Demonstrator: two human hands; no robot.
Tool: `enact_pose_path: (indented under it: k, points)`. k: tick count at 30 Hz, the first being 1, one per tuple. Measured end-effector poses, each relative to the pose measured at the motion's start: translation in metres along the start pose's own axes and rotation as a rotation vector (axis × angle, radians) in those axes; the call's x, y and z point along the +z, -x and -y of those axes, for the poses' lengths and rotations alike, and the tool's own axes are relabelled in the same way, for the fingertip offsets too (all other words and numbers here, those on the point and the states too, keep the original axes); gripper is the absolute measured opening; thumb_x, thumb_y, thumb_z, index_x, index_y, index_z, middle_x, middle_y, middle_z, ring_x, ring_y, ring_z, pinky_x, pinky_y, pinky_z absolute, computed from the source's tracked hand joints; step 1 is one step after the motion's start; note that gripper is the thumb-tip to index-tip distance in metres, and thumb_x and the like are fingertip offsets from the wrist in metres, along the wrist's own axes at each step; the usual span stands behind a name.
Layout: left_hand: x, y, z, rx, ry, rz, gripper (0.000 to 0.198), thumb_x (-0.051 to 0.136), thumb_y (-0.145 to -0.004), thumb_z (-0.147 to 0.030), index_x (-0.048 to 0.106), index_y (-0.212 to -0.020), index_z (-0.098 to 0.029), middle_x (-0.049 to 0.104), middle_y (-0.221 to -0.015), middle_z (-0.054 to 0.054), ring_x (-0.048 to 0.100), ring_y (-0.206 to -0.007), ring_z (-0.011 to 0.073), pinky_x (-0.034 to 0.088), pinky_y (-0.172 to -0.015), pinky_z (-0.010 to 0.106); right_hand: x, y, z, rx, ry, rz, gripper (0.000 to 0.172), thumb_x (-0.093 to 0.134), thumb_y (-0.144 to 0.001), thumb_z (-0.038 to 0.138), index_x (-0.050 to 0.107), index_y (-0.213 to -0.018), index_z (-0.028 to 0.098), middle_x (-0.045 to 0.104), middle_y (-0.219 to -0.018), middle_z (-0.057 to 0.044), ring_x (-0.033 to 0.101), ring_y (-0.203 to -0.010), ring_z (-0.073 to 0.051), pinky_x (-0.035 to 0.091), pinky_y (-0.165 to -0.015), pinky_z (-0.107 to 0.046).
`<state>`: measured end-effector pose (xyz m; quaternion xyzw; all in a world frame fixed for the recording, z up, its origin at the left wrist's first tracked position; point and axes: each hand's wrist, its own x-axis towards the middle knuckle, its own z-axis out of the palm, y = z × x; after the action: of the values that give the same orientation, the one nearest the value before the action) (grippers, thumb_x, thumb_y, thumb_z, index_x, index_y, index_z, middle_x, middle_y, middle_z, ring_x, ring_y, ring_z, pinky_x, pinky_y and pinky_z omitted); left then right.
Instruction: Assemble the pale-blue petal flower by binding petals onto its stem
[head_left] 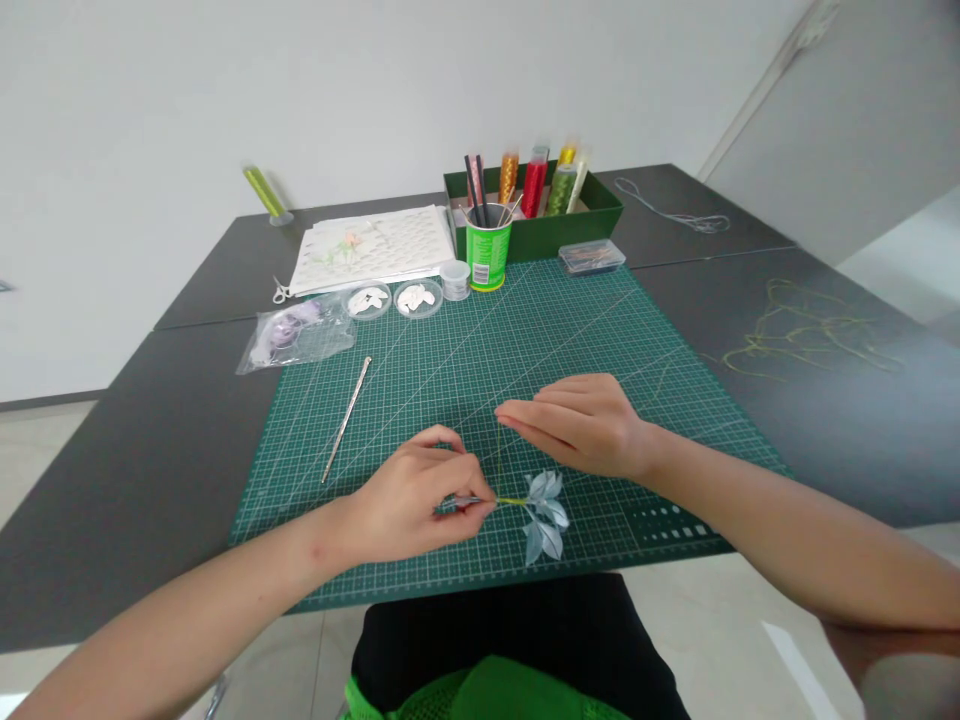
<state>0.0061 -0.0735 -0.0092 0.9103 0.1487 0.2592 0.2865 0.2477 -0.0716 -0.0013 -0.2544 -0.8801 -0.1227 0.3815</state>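
My left hand (424,495) pinches the stem of a small spray of pale blue-grey leaves (546,515), whose leaves point to the right. Yellow-green thread is wound round the stem beside my left fingertips. From there a thin thread (499,455) runs up to my right hand (574,425), which holds its end between pressed fingertips above the leaves. Both hands are over the green cutting mat (450,340). To the left of my left hand lies a slim silvery stick (346,420).
Behind the mat's middle stand a green can of tools (487,258) and a dark green box (547,238) of thread spools. White sheets (420,240), two dishes of white pieces (418,298) and a plastic bag (300,332) are at the back left. Loose thread (795,335) lies right.
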Motion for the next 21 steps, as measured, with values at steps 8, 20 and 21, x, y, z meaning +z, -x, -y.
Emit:
enact_pose_path:
  k: [8,20,21]
  points:
    - [-0.005,-0.003,-0.006,0.008,0.049,-0.122,0.015,0.063,-0.086,-0.011,0.054,-0.077,-0.02,0.06,-0.063,-0.01,0.052,-0.053,0.0049,0.046,-0.086,0.029,0.01,0.008,-0.005,0.1,-0.072,0.136,0.019,0.052,-0.099,0.023,0.067,-0.091,0.015,0.071,-0.066,0.001,0.063,-0.056,-0.008,0.043,-0.053,-0.02]
    - [-0.011,-0.006,-0.007,-0.088,0.074,-0.285,0.016,0.062,-0.086,-0.012,0.053,-0.076,-0.021,0.059,-0.053,-0.01,0.054,-0.05,0.0078,0.05,-0.078,0.033,0.016,0.007,0.0,0.193,-0.31,0.479,0.023,0.048,-0.095,0.017,0.06,-0.075,0.016,0.05,-0.055,0.006,0.035,-0.046,-0.006,0.022,-0.049,-0.023]
    - [-0.012,-0.005,-0.007,-0.108,0.053,-0.325,0.015,0.062,-0.087,-0.013,0.054,-0.076,-0.021,0.06,-0.052,-0.009,0.056,-0.051,0.0086,0.05,-0.079,0.034,0.017,0.008,0.001,0.164,-0.294,0.471,0.022,0.048,-0.095,0.017,0.06,-0.076,0.016,0.051,-0.056,0.005,0.035,-0.047,-0.007,0.022,-0.049,-0.023]
